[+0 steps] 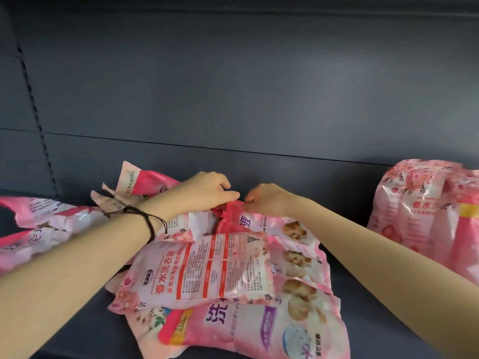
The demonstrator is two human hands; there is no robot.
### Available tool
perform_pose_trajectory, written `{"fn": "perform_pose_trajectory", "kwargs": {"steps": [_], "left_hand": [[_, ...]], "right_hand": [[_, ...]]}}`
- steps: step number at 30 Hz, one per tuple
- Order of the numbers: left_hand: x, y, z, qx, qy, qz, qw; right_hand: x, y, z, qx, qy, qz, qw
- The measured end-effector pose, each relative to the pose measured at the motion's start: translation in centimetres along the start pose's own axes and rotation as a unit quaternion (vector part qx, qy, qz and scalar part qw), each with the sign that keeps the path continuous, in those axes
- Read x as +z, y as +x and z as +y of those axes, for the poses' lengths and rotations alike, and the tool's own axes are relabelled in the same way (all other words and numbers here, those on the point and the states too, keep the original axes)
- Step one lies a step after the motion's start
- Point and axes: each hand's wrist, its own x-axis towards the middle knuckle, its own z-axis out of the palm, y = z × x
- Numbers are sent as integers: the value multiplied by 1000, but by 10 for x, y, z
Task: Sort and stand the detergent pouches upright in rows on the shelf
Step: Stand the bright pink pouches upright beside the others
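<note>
Several pink detergent pouches lie flat in a loose heap on the dark shelf. One pouch with red text panels lies on top of the heap, back side up. Under it a larger pouch with purple lettering reaches toward the front edge. My left hand and my right hand meet at the far end of the heap. Both pinch the red top edge of a pouch lying behind the top one. More flat pouches lie at the left. At the right, a group of pouches stands upright.
The dark grey back panel rises behind the heap. A slotted upright rail runs down the left side. Bare shelf shows between the heap and the standing pouches at the right. A black cord bracelet is on my left wrist.
</note>
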Motion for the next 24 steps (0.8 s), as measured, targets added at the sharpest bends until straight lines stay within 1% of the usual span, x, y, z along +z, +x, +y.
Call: {"fn": "perform_pose_trajectory", "kwargs": {"steps": [3,6,10,12,14,16,17,18,20,22,23,24], "left_hand": [[0,2,-7,-21,-76,5,997],[-2,6,-15,-18,-160,4,987],[-5,7,-17,4,-284,-7,959],[-6,8,-14,17,-330,-6,944],[-5,11,-9,25,-385,7,923],[-4,14,-3,26,-432,22,901],[-2,14,0,29,-450,21,892],[-1,14,4,33,-467,15,883],[3,13,12,33,-522,8,852],[6,11,20,34,-611,25,790],[8,9,24,37,-653,38,755],[9,7,27,40,-681,52,729]], "right_hand": [[4,4,2,29,49,30,998],[0,-3,7,44,114,92,988],[-10,-18,15,43,143,174,973],[-19,-26,18,50,181,220,957],[-29,-34,23,53,259,277,924],[-39,-43,25,35,389,321,863],[-45,-47,24,26,438,336,833],[-49,-50,21,20,469,349,811],[-57,-53,11,13,504,368,782],[-60,-55,1,2,533,376,758],[-61,-57,-4,-5,541,379,750],[-60,-60,-8,-12,542,385,747]]}}
